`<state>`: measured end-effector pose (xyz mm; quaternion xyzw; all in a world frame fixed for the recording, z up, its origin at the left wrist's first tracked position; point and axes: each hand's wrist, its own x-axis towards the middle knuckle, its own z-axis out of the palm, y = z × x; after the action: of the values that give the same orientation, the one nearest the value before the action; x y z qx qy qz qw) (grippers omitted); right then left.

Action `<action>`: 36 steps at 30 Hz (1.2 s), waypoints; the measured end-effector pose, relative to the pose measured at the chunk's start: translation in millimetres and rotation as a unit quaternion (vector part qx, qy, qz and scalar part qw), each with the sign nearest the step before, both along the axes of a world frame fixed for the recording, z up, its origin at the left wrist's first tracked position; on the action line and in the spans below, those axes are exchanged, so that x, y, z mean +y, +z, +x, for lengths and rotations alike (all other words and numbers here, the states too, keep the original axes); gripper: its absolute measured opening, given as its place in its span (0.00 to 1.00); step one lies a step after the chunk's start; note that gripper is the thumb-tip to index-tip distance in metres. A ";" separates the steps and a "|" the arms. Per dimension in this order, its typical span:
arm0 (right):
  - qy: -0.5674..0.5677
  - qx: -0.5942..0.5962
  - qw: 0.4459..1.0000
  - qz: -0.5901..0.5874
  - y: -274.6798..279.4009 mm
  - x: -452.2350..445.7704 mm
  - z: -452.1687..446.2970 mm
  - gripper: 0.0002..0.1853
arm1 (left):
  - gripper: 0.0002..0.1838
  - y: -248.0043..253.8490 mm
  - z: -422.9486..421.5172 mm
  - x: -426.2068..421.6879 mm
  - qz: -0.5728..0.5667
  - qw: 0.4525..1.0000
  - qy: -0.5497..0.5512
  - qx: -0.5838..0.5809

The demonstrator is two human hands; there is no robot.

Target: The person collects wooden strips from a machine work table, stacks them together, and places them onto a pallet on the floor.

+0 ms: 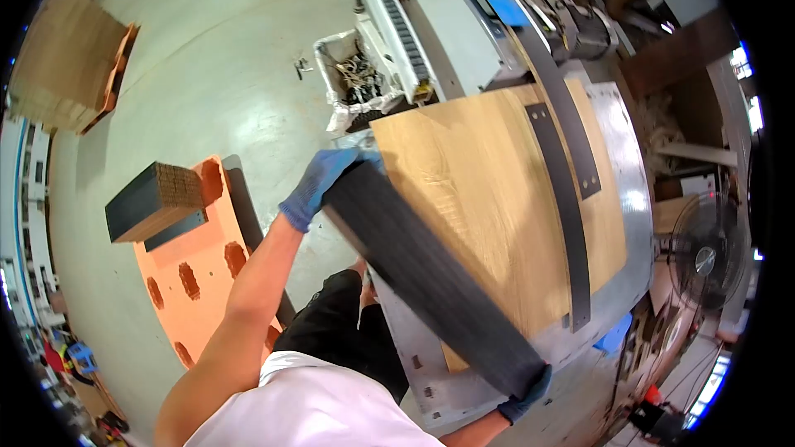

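A long dark wood-grain board point(431, 277) is held slantwise in front of my body, over the near edge of the metal table. My left hand point(320, 185), in a blue knit glove, grips its far left end. My right hand point(530, 397), also gloved, is closed around the near right end, its fingers partly hidden. I cannot tell whether this is one board or several stacked. Beyond it lies a light wood panel point(464, 190) on the table, with a dark strip with holes point(563, 215) resting on it. Another dark strip point(559, 99) extends from the machine over the panel.
The metal table point(633, 199) adjoins a machine with a rail point(397, 25). A lined scrap bin point(335, 99) stands beside it. On my left, an orange pallet point(178, 261) bears a stack of dark boards point(157, 203). A fan point(704, 261) stands at right; stacked panels point(62, 58) sit far left.
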<state>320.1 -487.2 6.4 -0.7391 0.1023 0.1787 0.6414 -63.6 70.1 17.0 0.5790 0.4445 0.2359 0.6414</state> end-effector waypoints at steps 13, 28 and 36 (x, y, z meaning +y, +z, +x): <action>0.495 -0.179 0.843 -0.108 14.3 177.1 -96.8 0.10 | 0.16 13.7 -403.4 -198.8 0.035 0.966 0.253 0.046; 0.598 0.129 0.776 -0.156 -40.7 484.3 -428.8 0.16 | 0.22 16.7 -701.2 -303.6 -0.144 0.782 0.602 -0.071; 0.713 0.097 0.670 -0.185 -165.7 628.4 -557.1 0.13 | 0.23 -40.4 -818.1 -286.5 -0.227 0.683 0.690 -0.083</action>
<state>-237.0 141.2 -159.3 -0.6692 -0.3631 0.6293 0.1562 -881.7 -216.4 -23.4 -0.0765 0.7029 0.5508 0.4436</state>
